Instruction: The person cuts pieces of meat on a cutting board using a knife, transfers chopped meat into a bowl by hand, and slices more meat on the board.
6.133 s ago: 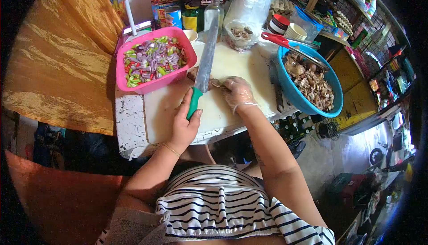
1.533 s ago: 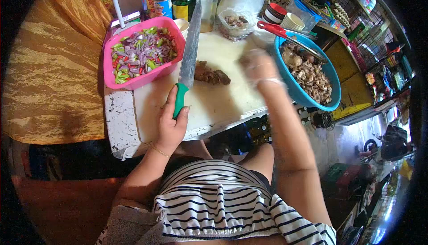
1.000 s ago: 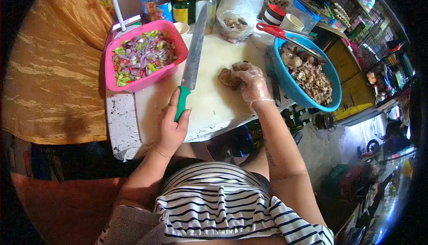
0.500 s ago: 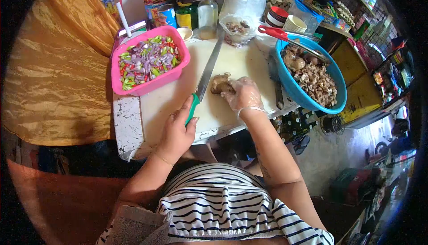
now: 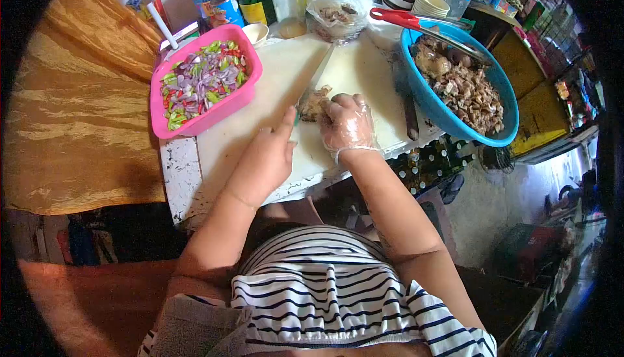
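Observation:
My left hand (image 5: 265, 155) is closed around the green handle of a long kitchen knife (image 5: 318, 74), its index finger stretched along the top. The blade points away from me and lies against the left side of a piece of cooked meat (image 5: 314, 105). My right hand (image 5: 350, 123), in a clear plastic glove, presses its curled fingers on the right side of that meat. Meat and knife are on a white cutting board (image 5: 260, 110). The knife's handle is mostly hidden by my left hand.
Left stands a pink tub (image 5: 244, 93) of chopped onions and peppers. Right, a blue basin (image 5: 448, 123) holds chopped meat, with red-handled tongs (image 5: 403, 19) across it. A dark-handled utensil (image 5: 411, 113) lies beside the basin. Behind are a plastic bag of meat (image 5: 338, 22) and a glass bottle (image 5: 288, 6).
My left hand has brought the knife rightward and turned its blade onto the meat. My right hand has shifted slightly and still holds the meat. The whole view has tilted a little.

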`<state>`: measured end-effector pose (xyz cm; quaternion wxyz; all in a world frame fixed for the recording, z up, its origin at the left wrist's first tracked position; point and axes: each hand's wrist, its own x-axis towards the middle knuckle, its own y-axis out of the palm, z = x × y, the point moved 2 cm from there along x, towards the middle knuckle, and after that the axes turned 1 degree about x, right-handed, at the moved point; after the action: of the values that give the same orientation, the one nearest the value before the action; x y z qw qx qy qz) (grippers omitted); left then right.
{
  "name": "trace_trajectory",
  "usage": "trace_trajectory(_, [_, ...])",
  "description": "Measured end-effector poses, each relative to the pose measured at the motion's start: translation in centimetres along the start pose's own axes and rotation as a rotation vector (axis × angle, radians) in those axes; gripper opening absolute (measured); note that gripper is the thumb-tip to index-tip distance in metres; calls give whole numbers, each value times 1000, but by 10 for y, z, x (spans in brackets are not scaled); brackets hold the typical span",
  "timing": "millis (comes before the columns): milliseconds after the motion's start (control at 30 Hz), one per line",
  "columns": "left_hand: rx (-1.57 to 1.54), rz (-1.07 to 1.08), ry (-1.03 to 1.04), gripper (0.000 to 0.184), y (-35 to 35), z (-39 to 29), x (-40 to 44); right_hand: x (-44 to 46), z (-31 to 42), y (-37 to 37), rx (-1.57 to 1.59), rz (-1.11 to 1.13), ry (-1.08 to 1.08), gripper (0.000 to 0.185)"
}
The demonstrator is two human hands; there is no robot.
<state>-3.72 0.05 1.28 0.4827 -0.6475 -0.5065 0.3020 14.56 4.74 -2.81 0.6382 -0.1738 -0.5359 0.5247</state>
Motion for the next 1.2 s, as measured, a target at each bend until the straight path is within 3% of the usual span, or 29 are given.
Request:
trace_trajectory(433, [-2, 142, -91, 70, -21, 2, -46, -6, -8, 2, 58, -13, -50, 27])
trace_trajectory(533, [-47, 58, -108, 68, -11, 4, -11, -4, -6, 1, 70, -12, -53, 25])
trace_trajectory(633, [-101, -84, 94, 67, 10, 23, 26, -8, -5, -1, 103, -36, -49, 24])
trace_trajectory(733, [-26, 34, -52, 65, -18, -4, 16, -10, -6, -5, 100, -30, -39, 25])
trace_trajectory(833, [-89, -172, 63, 63, -21, -6, -6, -12, -7, 0, 99, -71, -10, 25])
trace_trajectory(1000, [-20, -31, -29, 68, -12, -19, -8, -3, 2, -11, 32, 85, 29, 24])
trace_trajectory(1200, [22, 98, -33, 71, -19, -8, -65, -6, -8, 0, 45, 9, 8, 20])
